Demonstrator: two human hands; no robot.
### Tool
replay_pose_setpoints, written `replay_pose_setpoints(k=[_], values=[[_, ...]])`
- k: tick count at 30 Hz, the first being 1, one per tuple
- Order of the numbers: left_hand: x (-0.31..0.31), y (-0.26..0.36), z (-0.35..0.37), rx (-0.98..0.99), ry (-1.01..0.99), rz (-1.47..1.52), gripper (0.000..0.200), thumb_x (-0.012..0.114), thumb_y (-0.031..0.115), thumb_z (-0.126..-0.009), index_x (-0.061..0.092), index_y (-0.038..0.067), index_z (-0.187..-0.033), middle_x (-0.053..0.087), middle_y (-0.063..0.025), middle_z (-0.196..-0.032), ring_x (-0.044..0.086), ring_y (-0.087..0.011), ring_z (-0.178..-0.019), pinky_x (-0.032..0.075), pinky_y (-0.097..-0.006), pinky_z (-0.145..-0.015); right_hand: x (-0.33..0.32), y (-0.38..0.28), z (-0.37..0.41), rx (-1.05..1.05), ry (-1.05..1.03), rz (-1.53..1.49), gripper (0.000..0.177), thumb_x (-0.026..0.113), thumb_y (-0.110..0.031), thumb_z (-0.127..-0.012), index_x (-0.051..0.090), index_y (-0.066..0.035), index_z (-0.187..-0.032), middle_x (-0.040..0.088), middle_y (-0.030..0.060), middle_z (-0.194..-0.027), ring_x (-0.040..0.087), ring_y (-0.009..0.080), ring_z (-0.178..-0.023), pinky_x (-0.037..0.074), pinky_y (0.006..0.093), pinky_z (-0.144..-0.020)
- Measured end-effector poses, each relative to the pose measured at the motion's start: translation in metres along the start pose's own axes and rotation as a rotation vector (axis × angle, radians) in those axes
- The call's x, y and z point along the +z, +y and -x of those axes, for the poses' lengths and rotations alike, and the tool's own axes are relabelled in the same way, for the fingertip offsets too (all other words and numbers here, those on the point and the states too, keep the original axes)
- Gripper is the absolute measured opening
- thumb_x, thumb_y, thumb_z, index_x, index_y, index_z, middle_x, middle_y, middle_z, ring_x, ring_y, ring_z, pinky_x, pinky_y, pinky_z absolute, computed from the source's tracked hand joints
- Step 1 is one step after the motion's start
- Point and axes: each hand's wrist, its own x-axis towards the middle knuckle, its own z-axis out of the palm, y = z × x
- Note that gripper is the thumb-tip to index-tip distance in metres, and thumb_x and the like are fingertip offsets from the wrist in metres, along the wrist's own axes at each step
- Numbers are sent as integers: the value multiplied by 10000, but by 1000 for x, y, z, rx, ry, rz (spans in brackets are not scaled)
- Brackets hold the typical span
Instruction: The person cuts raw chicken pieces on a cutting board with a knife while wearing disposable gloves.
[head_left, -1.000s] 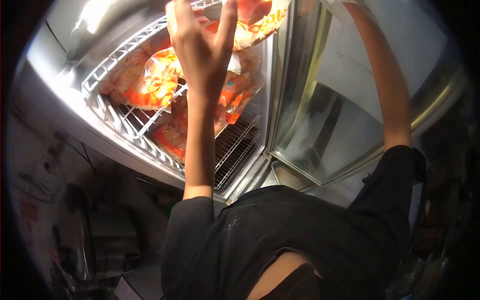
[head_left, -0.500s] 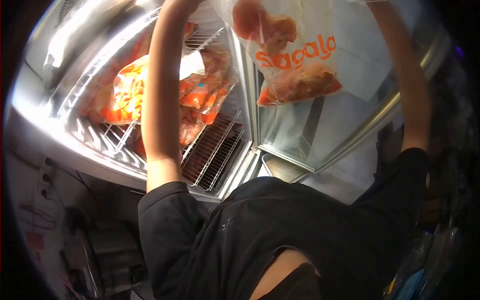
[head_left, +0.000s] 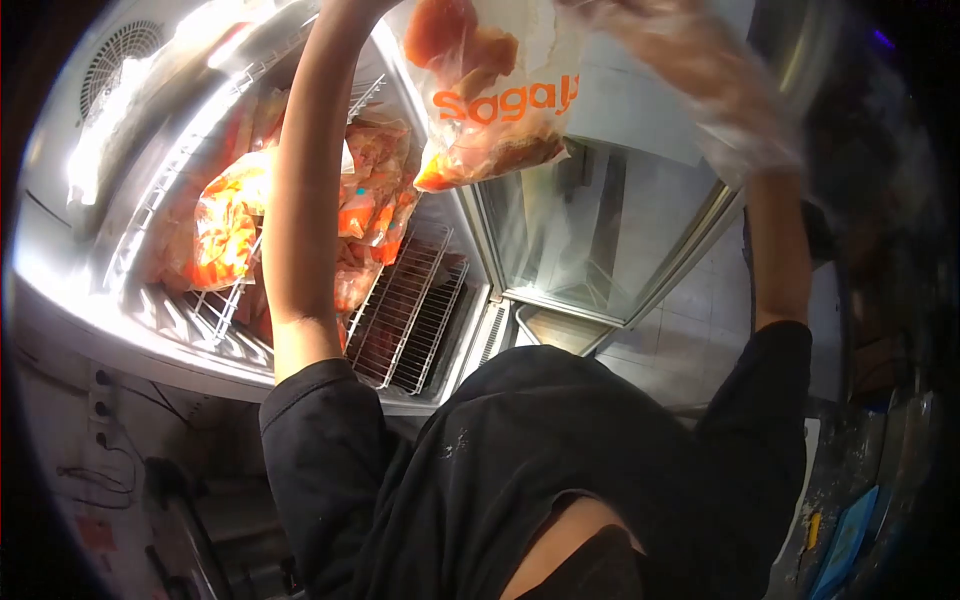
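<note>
A clear plastic bag (head_left: 500, 70) with orange lettering hangs at the top centre, with pale pink pieces of raw meat (head_left: 505, 148) inside. Its upper end runs out of the picture. My left forearm (head_left: 305, 190) reaches up beside the bag; the left hand lies beyond the top edge, so its grip is hidden. My right hand (head_left: 650, 40), in a loose clear plastic glove, is to the right of the bag near its upper part. Motion smears that hand, and its fingers are partly cut off, so I cannot make out whether they touch the bag.
An open refrigerated cabinet on the left holds several orange-printed bags of meat (head_left: 375, 190) on white wire racks (head_left: 405, 300). Its glass door (head_left: 600, 240) stands open on the right. A cable (head_left: 100, 475) and sockets are at the lower left.
The bag of meat has shifted left and slightly up in view. My gloved right hand has come into the picture, moving left towards the bag. The whole view has shifted a little.
</note>
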Motion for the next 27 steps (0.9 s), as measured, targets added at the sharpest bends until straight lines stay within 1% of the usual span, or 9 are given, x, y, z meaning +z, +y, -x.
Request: replay_pose_setpoints(k=[2,4,6,8,13,15,22,23,27], values=[[7,-3,5,47,3,28,100,605,70,-806,673,-3,-816,659,-134,-721,615,-154,-546,526,-247,-508,22,29,-23,76,-10,-185,429,469,-344,-898,499,-16,-1173,487,167,-1236,480,288,-1121,391,380,-951],[15,9,19,-33,19,4,97,616,70,-797,674,-6,-811,657,-136,-706,619,-160,-551,528,-258,-520,42,80,-49,-10,-85,-342,456,489,-352,-886,456,-34,-1210,458,163,-1259,465,280,-1136,377,395,-958],[24,4,31,-16,47,2,89,625,60,-782,675,-9,-809,654,-137,-690,619,-165,-550,529,-273,-533,57,109,-59,27,-171,-361,447,495,-345,-881,464,-33,-1200,467,159,-1242,470,275,-1125,380,389,-952],[28,22,40,-63,26,11,78,615,37,-781,676,-4,-807,654,-141,-691,626,-170,-561,531,-271,-535,65,130,-61,80,-253,-350,439,501,-339,-876,471,-32,-1189,475,156,-1224,476,271,-1114,384,383,-945],[72,27,51,112,-79,202,101,603,-32,-745,677,5,-802,658,-140,-724,643,-174,-619,534,-268,-562,72,171,-39,228,-394,-285,419,515,-322,-863,490,-30,-1163,496,148,-1181,490,259,-1087,393,368,-929],[84,52,56,82,-159,236,129,591,-62,-729,674,3,-804,662,-130,-740,646,-168,-652,534,-264,-581,78,187,-20,296,-447,-253,411,520,-315,-858,497,-30,-1153,505,144,-1164,495,254,-1076,397,362,-923],[158,82,63,220,-273,645,105,634,-15,-705,676,-8,-801,660,-132,-725,634,-174,-619,508,-272,-558,79,230,92,573,-467,-181,382,540,-292,-841,523,-27,-1117,535,133,-1104,514,237,-1038,409,341,-900],[163,93,63,138,-380,625,130,627,-15,-696,673,-21,-818,662,-137,-732,635,-192,-620,500,-278,-556,75,231,109,610,-464,-171,378,542,-288,-839,527,-27,-1112,539,131,-1095,517,235,-1032,411,338,-897],[205,124,71,290,-439,824,144,615,-2,-712,673,-19,-843,663,-138,-736,633,-185,-615,503,-275,-561,51,228,174,729,-413,-130,362,553,-275,-829,542,-25,-1091,556,124,-1061,528,225,-1010,419,326,-884]])
